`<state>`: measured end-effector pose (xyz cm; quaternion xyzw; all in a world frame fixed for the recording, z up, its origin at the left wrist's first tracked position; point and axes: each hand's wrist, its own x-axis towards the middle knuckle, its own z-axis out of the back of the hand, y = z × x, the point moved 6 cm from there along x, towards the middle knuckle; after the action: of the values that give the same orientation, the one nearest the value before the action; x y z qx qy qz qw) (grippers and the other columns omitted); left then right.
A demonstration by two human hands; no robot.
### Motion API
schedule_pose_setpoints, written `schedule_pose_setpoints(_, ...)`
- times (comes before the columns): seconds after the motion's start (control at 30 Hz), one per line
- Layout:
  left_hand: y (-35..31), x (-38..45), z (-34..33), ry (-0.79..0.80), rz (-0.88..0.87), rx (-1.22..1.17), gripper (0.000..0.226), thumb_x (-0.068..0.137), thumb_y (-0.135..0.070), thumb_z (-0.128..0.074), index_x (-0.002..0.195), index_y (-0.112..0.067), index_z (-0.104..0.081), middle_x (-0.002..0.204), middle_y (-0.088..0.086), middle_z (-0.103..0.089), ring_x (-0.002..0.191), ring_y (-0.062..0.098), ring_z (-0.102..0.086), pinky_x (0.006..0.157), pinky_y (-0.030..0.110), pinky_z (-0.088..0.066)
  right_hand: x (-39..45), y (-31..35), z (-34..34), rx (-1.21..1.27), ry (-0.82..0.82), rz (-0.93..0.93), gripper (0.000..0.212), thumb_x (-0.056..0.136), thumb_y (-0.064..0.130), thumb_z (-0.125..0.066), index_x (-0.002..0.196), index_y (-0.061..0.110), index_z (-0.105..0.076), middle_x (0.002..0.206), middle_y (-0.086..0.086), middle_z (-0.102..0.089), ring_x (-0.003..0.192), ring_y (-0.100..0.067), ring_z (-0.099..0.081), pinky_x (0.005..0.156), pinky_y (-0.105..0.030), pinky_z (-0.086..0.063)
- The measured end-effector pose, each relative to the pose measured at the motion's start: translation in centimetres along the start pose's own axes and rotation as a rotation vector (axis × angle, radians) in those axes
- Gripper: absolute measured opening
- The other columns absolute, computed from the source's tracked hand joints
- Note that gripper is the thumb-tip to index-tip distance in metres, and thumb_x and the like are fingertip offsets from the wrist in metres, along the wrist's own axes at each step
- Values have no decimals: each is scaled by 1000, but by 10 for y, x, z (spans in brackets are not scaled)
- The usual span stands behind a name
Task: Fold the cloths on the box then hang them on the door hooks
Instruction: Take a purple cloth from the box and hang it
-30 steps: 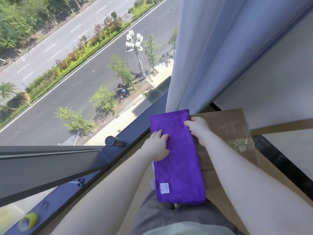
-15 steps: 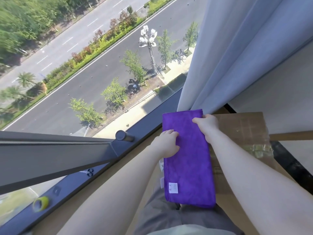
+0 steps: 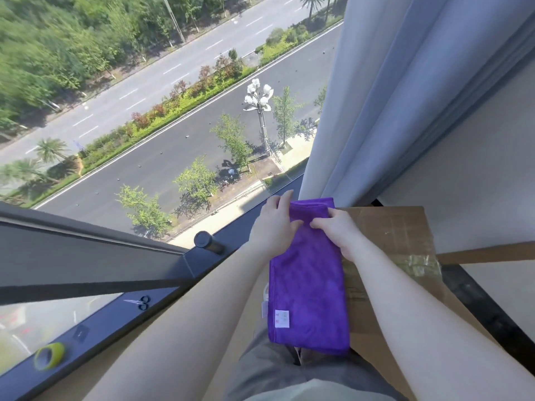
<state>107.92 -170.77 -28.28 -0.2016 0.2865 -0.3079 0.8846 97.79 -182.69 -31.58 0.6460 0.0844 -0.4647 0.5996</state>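
Our left hand (image 3: 273,227) and right hand (image 3: 337,231) both pinch the purple cloth (image 3: 308,285) on the box (image 3: 405,235); pulling unevenly could undo its fold.

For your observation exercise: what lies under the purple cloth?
The cardboard box lies under the purple cloth; white fabric peeks out at its left edge. Anything else beneath is covered.

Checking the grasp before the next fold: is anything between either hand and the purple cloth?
Nothing visible. The left hand and right hand both grip the purple cloth directly at its far end, on the cardboard box.
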Motion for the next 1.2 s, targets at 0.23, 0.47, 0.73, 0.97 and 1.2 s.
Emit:
schedule_pose_setpoints(0.23,-7,-23,20,159,-26,413,55,88,-36,-70,138,-25,-50,146,10,-45,139,31,-40,117,51,-28,-39,11,5,-13,114,106,24,88,-1,-60,90,16,-76,84,-4,-76,72,-19,-71,65,-28,-56)
schedule_pose_setpoints(0.47,13,-74,46,91,182,14,22,86,-22,-69,104,-23,-57,100,2,-65,90,23,-63,74,35,-53,-68,22,-1,53,169,166,27,74,7,-62,95,12,-78,83,-5,-77,77,-24,-70,69,-31,-54)
schedule_pose_setpoints(0.73,45,-159,61,-159,341,-617,29,84,-17,-78,109,-23,-66,96,10,-74,72,18,-70,61,28,-59,-103,26,-35,135,303,219,17,92,3,-64,95,13,-78,85,-8,-78,76,-24,-71,78,-37,-56)
schedule_pose_setpoints(0.97,79,-224,69,-499,384,-956,29,82,-28,-79,109,-36,-70,107,8,-75,96,24,-74,88,50,-61,-137,36,-74,144,376,229,5,93,18,-73,94,16,-78,86,-6,-79,70,-20,-73,71,-35,-59)
schedule_pose_setpoints(1.2,107,-307,88,-746,330,-1083,19,95,-20,-70,112,-29,-72,102,2,-76,83,9,-71,82,31,-58,-187,42,-124,38,399,351,6,95,20,-71,93,17,-77,80,1,-78,65,-11,-72,54,-23,-54)
